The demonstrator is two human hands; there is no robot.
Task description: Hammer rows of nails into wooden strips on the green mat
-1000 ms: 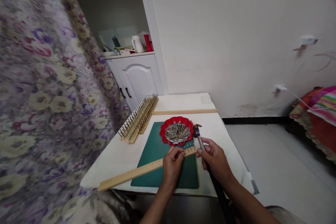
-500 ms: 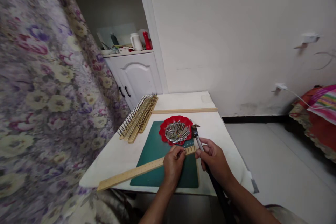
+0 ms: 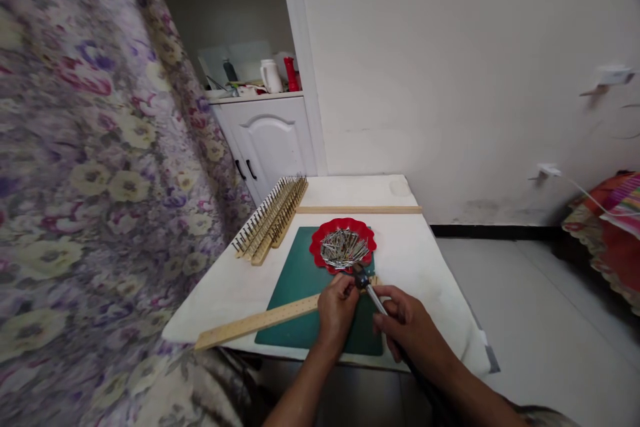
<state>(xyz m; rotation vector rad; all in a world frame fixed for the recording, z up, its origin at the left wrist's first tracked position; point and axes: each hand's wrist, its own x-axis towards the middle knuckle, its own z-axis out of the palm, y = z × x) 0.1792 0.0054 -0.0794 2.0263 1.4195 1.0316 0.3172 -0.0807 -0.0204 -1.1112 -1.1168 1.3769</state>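
My right hand (image 3: 407, 323) is wrapped round a hammer (image 3: 375, 297), whose dark head sits low over the wooden strip, right beside the fingertips of my left hand. With thumb and fingers pinched together, my left hand (image 3: 337, 307) rests on the strip; whatever is in the pinch is hidden. The strip (image 3: 260, 323) is pale, with rows of small marks, and lies slantwise across a green mat (image 3: 293, 287). A few nails stand in its right end, partly covered by the hammer. Just behind my hands, a red scalloped dish (image 3: 316, 250) holds a heap of loose nails (image 3: 345, 247).
Several wooden strips studded with upright nails (image 3: 273, 220) lie at the table's back left. Another bare strip (image 3: 357, 210) runs across the back of the white-covered table (image 3: 430, 260). A floral curtain (image 3: 120, 180) hangs at left, beside a white cabinet (image 3: 275, 137); a wall stands behind.
The hammer head has come down and left, from beside the dish to my left fingertips. My left hand stays pinched at the strip. The whole view has shifted slightly.
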